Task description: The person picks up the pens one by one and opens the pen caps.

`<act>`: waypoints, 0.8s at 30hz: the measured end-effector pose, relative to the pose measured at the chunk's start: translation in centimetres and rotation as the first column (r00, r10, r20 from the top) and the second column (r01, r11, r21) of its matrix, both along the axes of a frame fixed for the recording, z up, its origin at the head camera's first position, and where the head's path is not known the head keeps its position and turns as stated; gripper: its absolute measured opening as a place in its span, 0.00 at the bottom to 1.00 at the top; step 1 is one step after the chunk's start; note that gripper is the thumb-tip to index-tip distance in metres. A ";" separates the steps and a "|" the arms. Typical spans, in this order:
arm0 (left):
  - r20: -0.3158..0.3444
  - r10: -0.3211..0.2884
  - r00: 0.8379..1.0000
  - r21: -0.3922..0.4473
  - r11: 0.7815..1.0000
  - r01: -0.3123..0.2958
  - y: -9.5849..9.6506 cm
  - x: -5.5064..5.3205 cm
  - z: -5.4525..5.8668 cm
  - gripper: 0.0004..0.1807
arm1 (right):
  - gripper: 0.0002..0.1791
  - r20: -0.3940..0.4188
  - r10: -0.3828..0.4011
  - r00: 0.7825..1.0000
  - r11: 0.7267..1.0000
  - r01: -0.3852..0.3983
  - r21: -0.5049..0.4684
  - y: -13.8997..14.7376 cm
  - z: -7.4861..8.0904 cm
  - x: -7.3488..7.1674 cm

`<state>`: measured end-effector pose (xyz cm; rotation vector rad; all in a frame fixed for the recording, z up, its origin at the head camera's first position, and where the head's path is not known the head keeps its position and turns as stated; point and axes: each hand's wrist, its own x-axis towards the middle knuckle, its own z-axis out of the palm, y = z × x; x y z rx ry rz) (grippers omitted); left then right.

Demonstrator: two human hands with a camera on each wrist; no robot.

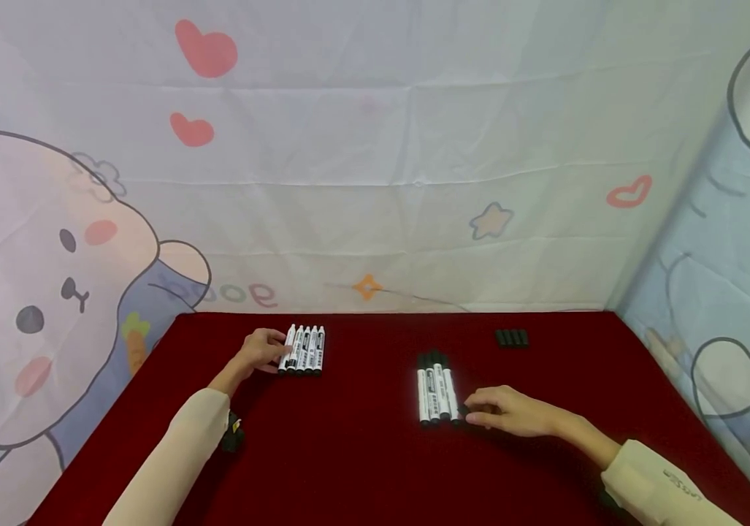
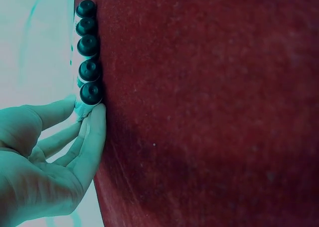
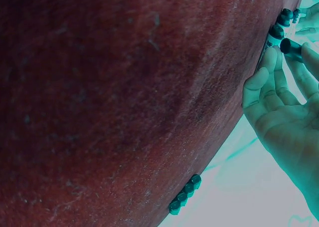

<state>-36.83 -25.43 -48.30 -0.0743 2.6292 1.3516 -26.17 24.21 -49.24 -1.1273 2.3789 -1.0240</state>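
Note:
At the left, several white markers [image 1: 302, 351] lie side by side, pale tips pointing away and black ends toward me. My left hand [image 1: 263, 349] has its fingertips around the outermost marker [image 2: 85, 107] of that row. Nearer the middle lies a second row of white markers [image 1: 437, 393] with black caps [image 1: 432, 359] at their far ends. Beside its right edge, my right hand [image 1: 509, 410] pinches a small black marker cap [image 3: 293, 47] between thumb and fingers. The palm faces the camera in the right wrist view.
A short row of black caps [image 1: 511, 337] stands at the back right of the red-covered table [image 1: 348, 467]. Behind the table hangs a pale printed curtain [image 1: 375, 146], and more of it closes in the left and right sides.

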 end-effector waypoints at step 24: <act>-0.079 -0.038 0.996 -0.066 0.997 0.033 0.0 0.8 0.9 0.26 | 0.16 0.006 -0.017 1.000 1.000 0.017 0.012 0.4 0.1 0.0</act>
